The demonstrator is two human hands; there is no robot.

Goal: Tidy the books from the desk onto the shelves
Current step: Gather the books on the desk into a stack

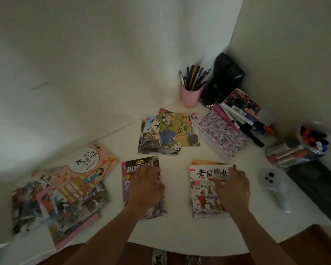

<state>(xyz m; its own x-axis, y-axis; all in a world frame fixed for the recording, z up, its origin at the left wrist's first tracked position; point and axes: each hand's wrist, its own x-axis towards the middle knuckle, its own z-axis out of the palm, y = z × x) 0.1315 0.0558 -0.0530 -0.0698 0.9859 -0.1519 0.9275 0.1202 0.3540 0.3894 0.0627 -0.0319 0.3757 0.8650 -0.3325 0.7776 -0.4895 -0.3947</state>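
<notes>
Left grip [146, 185] lies palm-down on the dark-covered book [141, 165], fingers loosely bent over the cover; whether they pinch the book's right edge is too blurred, cannot tell. Right grip [232, 185] lies on the white-covered book [203, 188], fingers spread and fairly straight, pressing flat on the cover, nothing clamped. Both books lie flat on the white surface [180, 226], well apart from each other, one under each grip. An orange cover edge [201, 162] pokes out from beneath the white-covered book, just beyond the right grip.

Beyond and between the two grips: a small overlapping pile topped by the yellow-green book [178, 129]. Far to the left of the left grip: a messy pile with the pink book [88, 165] on top, tilted.

Beyond the right grip, in the corner: pink pen cup [191, 96] full of pens, black object [225, 77] behind it, patterned box [222, 132] with markers [241, 121] lying across it. Right of the right grip: white device [273, 186] with dark buttons, clear jar [298, 150] of markers on its side, dark flat item [321, 190] at the surface edge.
</notes>
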